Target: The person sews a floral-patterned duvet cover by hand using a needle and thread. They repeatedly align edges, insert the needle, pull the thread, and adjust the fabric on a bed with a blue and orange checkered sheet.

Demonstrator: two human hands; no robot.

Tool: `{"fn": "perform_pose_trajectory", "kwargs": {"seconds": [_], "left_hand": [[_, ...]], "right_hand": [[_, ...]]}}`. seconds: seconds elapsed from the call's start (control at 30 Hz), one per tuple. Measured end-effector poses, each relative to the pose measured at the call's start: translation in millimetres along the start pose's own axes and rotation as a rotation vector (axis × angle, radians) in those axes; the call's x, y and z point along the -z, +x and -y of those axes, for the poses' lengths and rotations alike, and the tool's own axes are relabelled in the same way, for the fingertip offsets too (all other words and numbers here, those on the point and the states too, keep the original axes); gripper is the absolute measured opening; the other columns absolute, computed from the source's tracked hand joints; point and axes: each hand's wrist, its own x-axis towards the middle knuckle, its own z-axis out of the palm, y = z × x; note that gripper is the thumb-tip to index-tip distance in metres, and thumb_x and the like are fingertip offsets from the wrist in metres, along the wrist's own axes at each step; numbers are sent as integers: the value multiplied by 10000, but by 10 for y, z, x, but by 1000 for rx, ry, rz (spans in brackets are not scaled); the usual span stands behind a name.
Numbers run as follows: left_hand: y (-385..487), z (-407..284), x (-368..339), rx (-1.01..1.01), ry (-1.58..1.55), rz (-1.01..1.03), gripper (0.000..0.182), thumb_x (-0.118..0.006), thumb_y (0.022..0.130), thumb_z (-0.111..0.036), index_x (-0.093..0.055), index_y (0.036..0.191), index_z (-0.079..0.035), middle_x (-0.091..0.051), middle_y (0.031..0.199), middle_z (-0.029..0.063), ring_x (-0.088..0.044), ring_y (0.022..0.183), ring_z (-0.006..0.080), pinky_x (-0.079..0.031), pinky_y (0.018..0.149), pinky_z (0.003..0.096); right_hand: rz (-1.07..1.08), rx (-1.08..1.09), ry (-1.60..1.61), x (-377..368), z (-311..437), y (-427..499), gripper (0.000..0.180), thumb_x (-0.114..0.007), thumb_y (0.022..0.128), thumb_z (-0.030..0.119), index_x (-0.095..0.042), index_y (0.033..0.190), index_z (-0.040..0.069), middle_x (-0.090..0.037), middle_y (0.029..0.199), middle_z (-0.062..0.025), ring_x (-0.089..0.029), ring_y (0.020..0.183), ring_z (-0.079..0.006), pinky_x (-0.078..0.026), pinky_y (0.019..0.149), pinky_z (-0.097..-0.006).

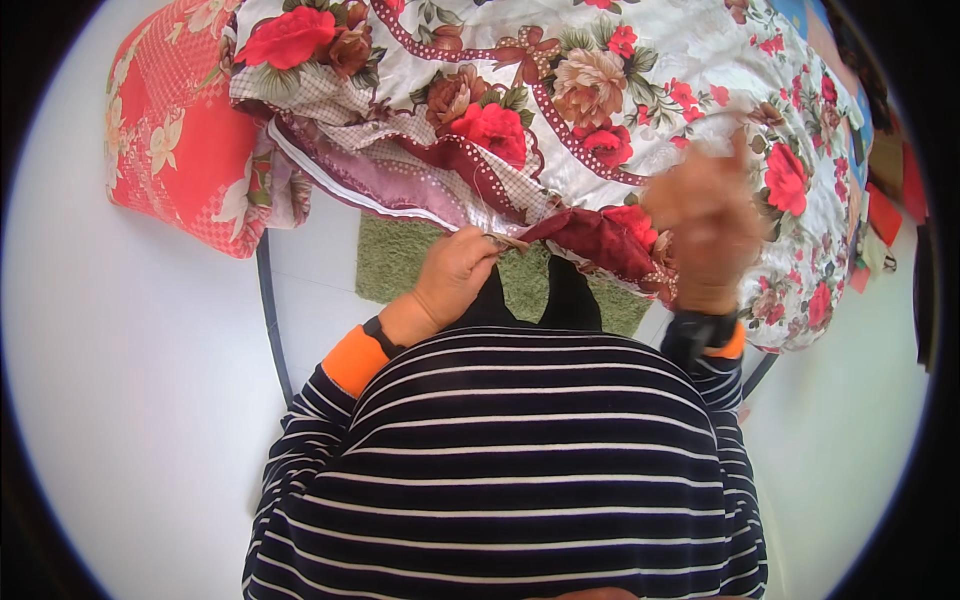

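A large floral cloth (667,97), white with red and brown flowers and a dotted ribbon pattern, spreads in front of me. My left hand (454,270) pinches its dark red edge near the middle, where a brownish strip and loose threads show at the fingertips. To the left of that hand, the edge lies parted along a white zipper-like strip (352,196), with pinkish lining inside. My right hand (705,217) is raised over the right part of the cloth and blurred by motion; whether it holds anything cannot be told.
A folded red patterned quilt or cloth (195,142) lies at the left. Under the near edge is a green shaggy mat (390,262) on a pale floor (150,375). Dark curved legs of a stand or table show on both sides. Assorted red and tan items (885,214) lie at the far right.
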Motion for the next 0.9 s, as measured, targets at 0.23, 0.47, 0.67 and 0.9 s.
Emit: {"fn": "perform_pose_trajectory", "kwargs": {"seconds": [0.23, 0.47, 0.67, 0.9], "left_hand": [[-33, -21, 50, -117, 31, 72, 198, -620, 758, 35, -658, 934, -47, -606, 886, 107, -608, 762, 314, -487, 662, 394], [-8, -30, 28, -158, 38, 65, 300, -576, 763, 57, -679, 1010, -78, -623, 918, 113, -606, 755, 338, -487, 638, 410], [-12, 16, 17, -75, -6, 86, 178, -619, 771, 32, -648, 934, -32, -602, 882, 127, -598, 769, 329, -474, 664, 390], [-4, 18, -1, -8, 202, 96, 145, -650, 782, -47, -658, 927, -54, -570, 812, 103, -580, 756, 302, -441, 664, 411]], "right_hand": [[-408, -679, -482, 312, -48, -197, 363, -503, 943, 93, -493, 1278, -46, -546, 665, -37, -445, 465, -89, -444, 508, -266], [-242, -774, 131, 199, -666, -405, 362, -491, 950, 95, -493, 1291, -27, -525, 638, -38, -423, 433, -91, -417, 469, -264], [-16, 285, 158, 88, 840, -187, 247, -451, 955, 116, -509, 1165, -2, -434, 653, 25, -348, 444, -86, -391, 503, -244], [-547, -276, -640, 326, 665, -284, 127, -470, 946, 83, -569, 972, 9, -453, 657, 4, -414, 530, -73, -425, 607, -257]]}}
